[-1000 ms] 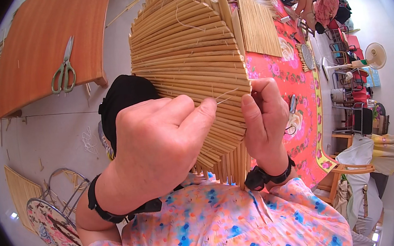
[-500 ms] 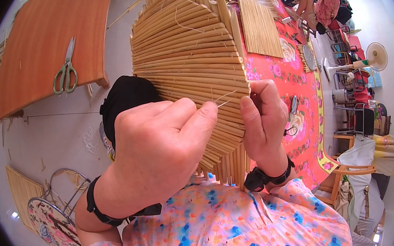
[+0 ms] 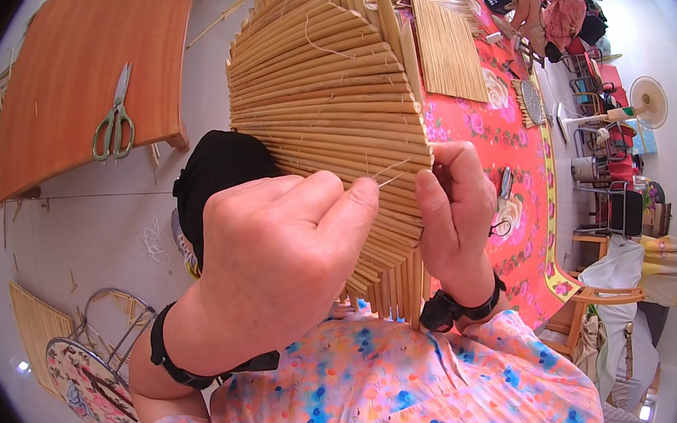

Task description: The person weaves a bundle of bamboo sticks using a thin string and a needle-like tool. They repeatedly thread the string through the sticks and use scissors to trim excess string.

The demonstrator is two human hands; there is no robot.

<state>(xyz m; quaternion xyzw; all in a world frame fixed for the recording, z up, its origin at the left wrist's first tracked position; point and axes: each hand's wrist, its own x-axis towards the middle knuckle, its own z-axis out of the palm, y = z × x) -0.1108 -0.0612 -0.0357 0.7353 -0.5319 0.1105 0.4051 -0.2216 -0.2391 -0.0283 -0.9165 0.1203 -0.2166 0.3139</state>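
Observation:
A panel of straw-coloured stalks (image 3: 316,89), laid side by side in fanned layers and stitched with thin thread, stands before my chest. My left hand (image 3: 285,251) is closed in a pinch at its front. From those fingertips a thin pale thread (image 3: 394,173) runs over the stalks; whether a needle is there too, I cannot tell. My right hand (image 3: 457,210) grips the panel's right edge, thumb on the front and fingers bent behind it. A loose end of thread (image 3: 323,42) curls on the panel's upper part.
An orange-brown table (image 3: 89,73) at far left bears green-handled scissors (image 3: 115,120). Below it stands a round floral stool (image 3: 91,386). To the right lies a red floral cloth (image 3: 517,166) with another stalk panel (image 3: 449,48) and a dark-handled tool (image 3: 505,182). A seated person (image 3: 559,19) is farther off.
Both hands and the panel have shifted very slightly to the right in view. The grips stay the same.

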